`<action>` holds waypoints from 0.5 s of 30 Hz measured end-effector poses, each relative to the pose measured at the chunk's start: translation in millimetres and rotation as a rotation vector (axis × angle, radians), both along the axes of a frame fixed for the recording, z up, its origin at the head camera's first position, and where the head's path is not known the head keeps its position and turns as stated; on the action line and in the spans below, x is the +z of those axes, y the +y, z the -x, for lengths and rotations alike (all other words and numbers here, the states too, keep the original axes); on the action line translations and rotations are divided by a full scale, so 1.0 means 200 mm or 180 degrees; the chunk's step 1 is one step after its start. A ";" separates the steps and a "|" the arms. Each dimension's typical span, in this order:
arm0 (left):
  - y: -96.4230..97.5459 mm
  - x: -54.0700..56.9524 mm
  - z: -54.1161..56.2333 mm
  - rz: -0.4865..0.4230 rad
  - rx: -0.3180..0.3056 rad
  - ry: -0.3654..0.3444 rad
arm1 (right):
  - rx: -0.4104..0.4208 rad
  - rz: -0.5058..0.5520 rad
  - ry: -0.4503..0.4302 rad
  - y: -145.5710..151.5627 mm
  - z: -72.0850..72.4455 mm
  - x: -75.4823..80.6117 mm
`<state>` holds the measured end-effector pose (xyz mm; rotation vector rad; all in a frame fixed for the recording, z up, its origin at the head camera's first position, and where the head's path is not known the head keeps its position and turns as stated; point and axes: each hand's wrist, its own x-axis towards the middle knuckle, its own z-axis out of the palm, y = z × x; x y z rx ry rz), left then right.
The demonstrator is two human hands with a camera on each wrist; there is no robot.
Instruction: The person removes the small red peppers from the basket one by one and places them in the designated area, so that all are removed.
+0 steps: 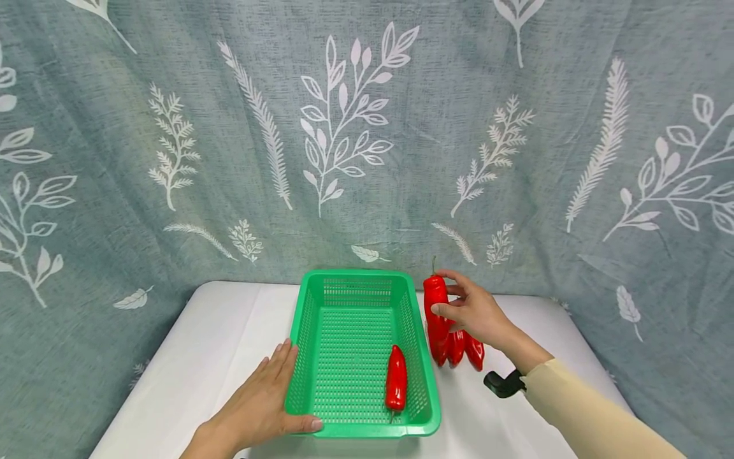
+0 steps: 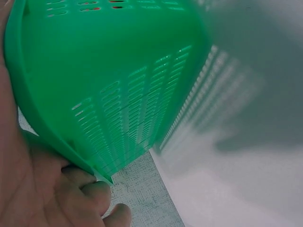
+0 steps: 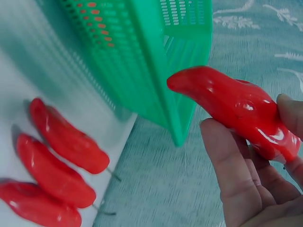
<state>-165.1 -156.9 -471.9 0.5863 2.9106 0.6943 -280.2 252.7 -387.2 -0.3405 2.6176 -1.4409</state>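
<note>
In the head view my right hand (image 1: 473, 312) holds a red chili pepper (image 1: 436, 309) just right of the green plastic basket (image 1: 309, 274). Thumb and fingers grip its stem half, and its pointed tip (image 3: 182, 81) is free in the right wrist view. Below it, three more red peppers (image 3: 57, 170) lie side by side on the white table; the hand partly hides them from the head camera. One red pepper (image 1: 396, 379) rests inside the basket, near its right wall. My left hand (image 1: 252, 398) rests against the basket's left rim, fingers extended and thumb at the near edge.
The white table (image 1: 229, 319) carries everything, and its far edge meets a grey-green curtain (image 1: 401, 127) with white leaf prints. A black strap (image 1: 504, 384) sits at my right wrist, below a cream sleeve (image 1: 585, 414).
</note>
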 end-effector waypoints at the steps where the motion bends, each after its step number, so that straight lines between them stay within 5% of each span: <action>1: 0.00 0.00 0.00 -0.0002 0.0001 0.0003 | -0.0025 -0.0034 0.0005 0.02 0.00 0.00; 15: 0.00 -0.01 0.00 -0.0018 -0.0020 0.0034 | -0.0347 -0.0322 0.0102 0.22 0.01 -0.05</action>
